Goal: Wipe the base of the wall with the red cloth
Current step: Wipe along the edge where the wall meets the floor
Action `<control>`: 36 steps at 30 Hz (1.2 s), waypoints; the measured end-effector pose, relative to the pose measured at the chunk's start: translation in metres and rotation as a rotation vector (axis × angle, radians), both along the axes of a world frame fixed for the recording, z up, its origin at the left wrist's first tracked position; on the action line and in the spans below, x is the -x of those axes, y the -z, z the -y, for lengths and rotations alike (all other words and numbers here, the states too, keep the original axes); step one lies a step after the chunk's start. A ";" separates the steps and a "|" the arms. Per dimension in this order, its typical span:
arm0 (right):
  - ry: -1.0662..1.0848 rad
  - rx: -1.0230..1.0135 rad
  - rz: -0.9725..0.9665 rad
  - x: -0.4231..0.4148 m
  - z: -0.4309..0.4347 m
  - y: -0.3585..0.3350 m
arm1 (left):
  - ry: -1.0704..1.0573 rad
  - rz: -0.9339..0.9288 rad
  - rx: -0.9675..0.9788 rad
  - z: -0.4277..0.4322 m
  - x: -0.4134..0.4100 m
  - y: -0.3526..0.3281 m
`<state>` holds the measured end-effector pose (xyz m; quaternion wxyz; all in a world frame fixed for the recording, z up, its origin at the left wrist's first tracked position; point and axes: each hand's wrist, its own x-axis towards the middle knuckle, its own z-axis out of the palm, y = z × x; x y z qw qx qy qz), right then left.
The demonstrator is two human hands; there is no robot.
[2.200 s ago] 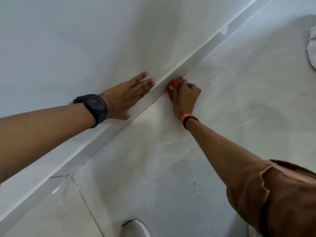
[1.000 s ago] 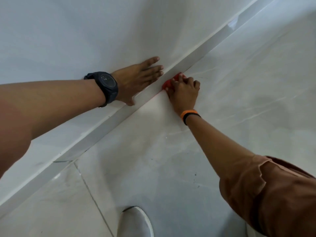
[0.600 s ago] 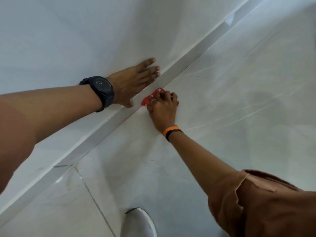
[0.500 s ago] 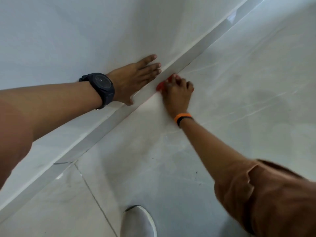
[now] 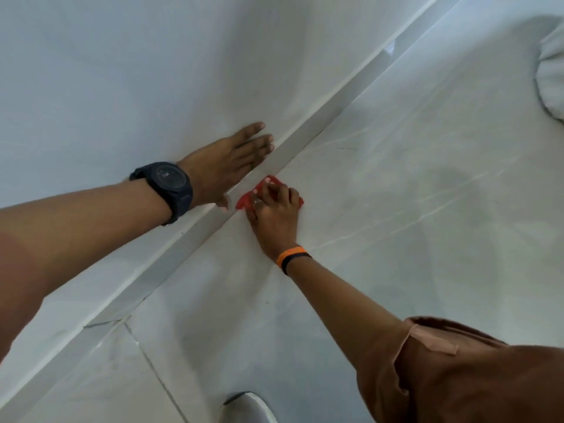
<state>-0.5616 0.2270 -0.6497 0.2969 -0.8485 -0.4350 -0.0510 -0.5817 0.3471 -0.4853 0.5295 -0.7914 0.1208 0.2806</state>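
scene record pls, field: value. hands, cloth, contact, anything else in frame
left hand: flat, palm on the wall, black watch on wrist
right hand: pressing the red cloth, orange band on wrist
cloth position: on the floor, against the skirting strip at the wall's base
cloth state: bunched, mostly hidden under the fingers
also in frame: white shoe tip at bottom, brown sleeve at lower right
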 end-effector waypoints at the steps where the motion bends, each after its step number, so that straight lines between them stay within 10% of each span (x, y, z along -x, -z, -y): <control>1: -0.009 -0.003 0.042 -0.014 0.003 0.000 | -0.004 0.009 -0.002 -0.001 0.001 0.002; 9: 0.108 0.019 -0.093 -0.140 0.001 0.000 | -0.045 -0.014 0.025 -0.005 0.002 0.006; 19: -0.072 -0.013 0.002 0.032 0.003 0.010 | 0.008 -0.056 -0.023 0.003 -0.002 0.005; 30: 0.147 0.196 -0.022 -0.116 -0.002 -0.011 | -0.024 -0.062 -0.018 0.000 -0.003 0.003; 36: 0.219 0.060 -0.075 -0.050 -0.007 -0.004 | 0.001 -0.069 -0.009 0.002 -0.004 0.004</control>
